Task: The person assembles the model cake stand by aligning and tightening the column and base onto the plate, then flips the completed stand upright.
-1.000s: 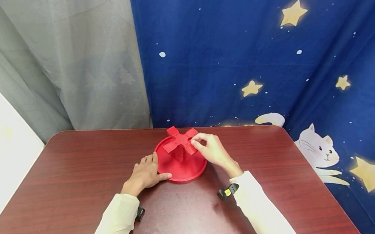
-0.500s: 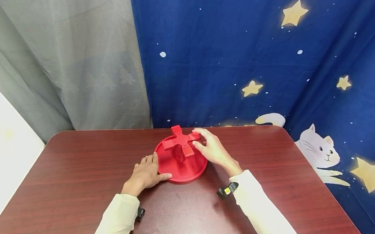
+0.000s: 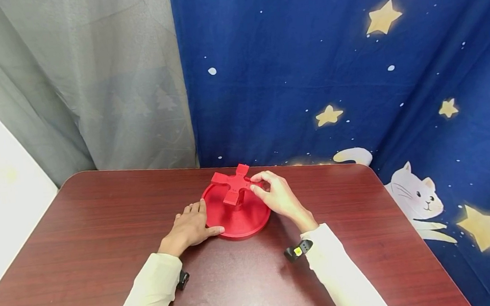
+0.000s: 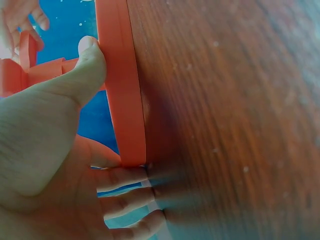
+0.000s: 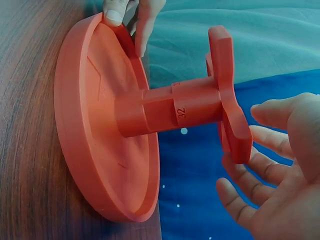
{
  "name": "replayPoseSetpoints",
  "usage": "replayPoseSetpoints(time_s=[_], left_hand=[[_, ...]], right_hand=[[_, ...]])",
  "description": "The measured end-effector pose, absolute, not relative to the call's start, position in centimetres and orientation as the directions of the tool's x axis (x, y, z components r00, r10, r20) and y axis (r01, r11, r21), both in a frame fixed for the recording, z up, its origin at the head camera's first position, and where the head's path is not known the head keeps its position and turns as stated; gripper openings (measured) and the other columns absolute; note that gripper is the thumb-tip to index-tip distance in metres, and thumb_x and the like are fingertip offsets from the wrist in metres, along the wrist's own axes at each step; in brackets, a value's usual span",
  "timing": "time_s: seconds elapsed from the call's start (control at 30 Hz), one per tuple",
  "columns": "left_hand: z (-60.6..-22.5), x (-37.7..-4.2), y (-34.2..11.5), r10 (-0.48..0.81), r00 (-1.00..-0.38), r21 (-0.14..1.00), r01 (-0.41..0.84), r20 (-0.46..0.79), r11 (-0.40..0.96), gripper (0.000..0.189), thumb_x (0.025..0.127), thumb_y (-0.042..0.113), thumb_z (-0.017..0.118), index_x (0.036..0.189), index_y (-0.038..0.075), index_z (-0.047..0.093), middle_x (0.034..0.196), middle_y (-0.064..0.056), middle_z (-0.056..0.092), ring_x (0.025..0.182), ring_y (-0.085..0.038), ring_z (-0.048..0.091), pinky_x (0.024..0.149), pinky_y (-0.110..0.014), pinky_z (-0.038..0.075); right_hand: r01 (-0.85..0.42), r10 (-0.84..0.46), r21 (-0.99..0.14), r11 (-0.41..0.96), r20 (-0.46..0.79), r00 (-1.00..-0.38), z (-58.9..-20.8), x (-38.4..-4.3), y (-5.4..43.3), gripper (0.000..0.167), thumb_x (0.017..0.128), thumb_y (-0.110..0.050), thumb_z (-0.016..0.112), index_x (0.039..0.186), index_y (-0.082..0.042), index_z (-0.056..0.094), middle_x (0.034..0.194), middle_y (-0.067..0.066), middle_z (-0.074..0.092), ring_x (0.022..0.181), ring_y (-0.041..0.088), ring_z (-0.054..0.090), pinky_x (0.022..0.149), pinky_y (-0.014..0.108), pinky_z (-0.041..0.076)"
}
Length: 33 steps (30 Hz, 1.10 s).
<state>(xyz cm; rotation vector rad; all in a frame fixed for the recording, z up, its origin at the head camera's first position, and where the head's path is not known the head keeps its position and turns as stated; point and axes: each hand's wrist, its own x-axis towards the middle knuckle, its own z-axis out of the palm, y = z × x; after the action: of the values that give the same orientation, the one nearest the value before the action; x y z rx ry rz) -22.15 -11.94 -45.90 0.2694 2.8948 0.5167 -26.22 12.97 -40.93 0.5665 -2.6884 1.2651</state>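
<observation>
A red round base (image 3: 238,227) with a raised rim stands on the table, and a thick post (image 5: 167,107) rises from its middle, marked "32". On top of the post is a red four-armed cross knob (image 5: 227,90). My left hand (image 3: 189,226) holds the base at its near left rim, thumb (image 4: 91,55) over the rim and fingers along the outside. My right hand (image 3: 278,195) is at the knob's right arm, its relaxed, spread fingers (image 5: 240,205) beside and behind that arm. In the right wrist view the thumb tip stands slightly apart from it.
The dark red wooden table (image 3: 101,226) ends just behind the base. Beyond its back edge hang a grey curtain (image 3: 132,85) and a blue curtain (image 3: 272,71) with stars and a cat. Each wrist wears a small black strap device (image 3: 297,250).
The cross knob has turned clockwise as seen from above: its far arm swung right and its near arm left. My right fingers parted and then drew closer around an arm. My left hand stayed put.
</observation>
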Motion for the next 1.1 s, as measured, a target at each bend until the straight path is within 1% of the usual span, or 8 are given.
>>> replayPoseSetpoints(time_s=[0.23, 0.37, 0.47, 0.53, 0.6, 0.73, 0.87, 1.1], left_hand=[[-45.93, -22.18, -11.97, 0.217, -0.966, 0.356, 0.155, -0.142, 0.922, 0.105, 0.082, 0.056, 0.072, 0.15, -0.01, 0.027, 0.147, -0.031, 0.04, 0.135, -0.049, 0.037, 0.106, -0.066, 0.034], [-45.92, -22.22, -11.91, 0.216, -0.965, 0.357, 0.152, -0.147, 0.922, 0.105, 0.082, 0.056, 0.072, 0.15, -0.01, 0.027, 0.147, -0.03, 0.041, 0.135, -0.049, 0.038, 0.106, -0.066, 0.034], [-45.92, -22.25, -11.88, 0.216, -0.964, 0.358, 0.15, -0.153, 0.922, 0.105, 0.082, 0.056, 0.072, 0.15, -0.009, 0.027, 0.147, -0.03, 0.04, 0.135, -0.048, 0.037, 0.106, -0.066, 0.034], [-45.91, -22.27, -11.87, 0.216, -0.964, 0.357, 0.149, -0.156, 0.922, 0.105, 0.083, 0.056, 0.072, 0.15, -0.009, 0.027, 0.148, -0.03, 0.04, 0.136, -0.048, 0.037, 0.106, -0.066, 0.033], [-45.89, -22.28, -11.86, 0.216, -0.964, 0.356, 0.149, -0.156, 0.923, 0.104, 0.083, 0.056, 0.072, 0.15, -0.009, 0.027, 0.148, -0.03, 0.04, 0.136, -0.048, 0.037, 0.106, -0.066, 0.033], [-45.91, -22.28, -11.88, 0.217, -0.964, 0.356, 0.15, -0.156, 0.922, 0.104, 0.083, 0.056, 0.072, 0.15, -0.009, 0.027, 0.148, -0.03, 0.04, 0.135, -0.049, 0.037, 0.106, -0.066, 0.034], [-45.95, -22.35, -11.92, 0.218, -0.964, 0.356, 0.151, -0.155, 0.922, 0.104, 0.083, 0.055, 0.072, 0.15, -0.009, 0.027, 0.147, -0.03, 0.04, 0.135, -0.048, 0.037, 0.106, -0.066, 0.034], [-45.94, -22.41, -11.96, 0.213, -0.963, 0.362, 0.142, -0.164, 0.921, 0.105, 0.083, 0.055, 0.072, 0.151, -0.01, 0.025, 0.148, -0.03, 0.039, 0.136, -0.049, 0.036, 0.107, -0.067, 0.033]], right_hand=[[-0.392, -0.306, -0.7, 0.597, 0.252, -0.918, -40.74, -25.79, 12.69, 0.014, 0.09, -0.012, 0.071, 0.103, -0.01, 0.074, 0.093, 0.002, 0.074, 0.082, 0.018, 0.064, 0.077, 0.031, 0.054], [-0.4, -0.311, -0.687, 0.607, 0.258, -0.915, -40.59, -25.56, 12.62, 0.013, 0.09, -0.014, 0.071, 0.102, -0.011, 0.076, 0.091, -0.001, 0.074, 0.08, 0.014, 0.065, 0.073, 0.026, 0.053], [-0.424, -0.266, -0.682, 0.597, 0.33, -0.906, -40.58, -25.73, 12.72, 0.013, 0.089, -0.014, 0.072, 0.1, -0.01, 0.077, 0.092, 0.0, 0.074, 0.079, 0.016, 0.064, 0.071, 0.028, 0.054], [-0.443, -0.227, -0.669, 0.597, 0.389, -0.893, -40.61, -25.96, 12.82, 0.014, 0.089, -0.013, 0.072, 0.101, -0.009, 0.076, 0.097, 0.003, 0.072, 0.085, 0.02, 0.063, 0.074, 0.033, 0.054], [-0.462, -0.215, -0.653, 0.6, 0.424, -0.88, -40.67, -26.19, 12.96, 0.019, 0.088, -0.013, 0.072, 0.106, -0.007, 0.074, 0.107, 0.008, 0.069, 0.097, 0.025, 0.062, 0.083, 0.039, 0.053], [-0.448, -0.258, -0.646, 0.618, 0.372, -0.892, -40.75, -26.37, 13.22, 0.031, 0.088, -0.012, 0.072, 0.118, -0.006, 0.069, 0.122, 0.011, 0.064, 0.115, 0.029, 0.058, 0.097, 0.045, 0.05], [-0.414, -0.276, -0.671, 0.615, 0.309, -0.91, -40.83, -26.34, 13.28, 0.031, 0.088, -0.011, 0.072, 0.118, -0.005, 0.068, 0.118, 0.011, 0.066, 0.106, 0.029, 0.062, 0.091, 0.046, 0.054], [-0.412, -0.276, -0.655, 0.633, 0.306, -0.911, -40.93, -26.0, 12.8, 0.027, 0.087, -0.012, 0.074, 0.113, -0.006, 0.07, 0.107, 0.009, 0.069, 0.092, 0.025, 0.063, 0.082, 0.039, 0.055]])
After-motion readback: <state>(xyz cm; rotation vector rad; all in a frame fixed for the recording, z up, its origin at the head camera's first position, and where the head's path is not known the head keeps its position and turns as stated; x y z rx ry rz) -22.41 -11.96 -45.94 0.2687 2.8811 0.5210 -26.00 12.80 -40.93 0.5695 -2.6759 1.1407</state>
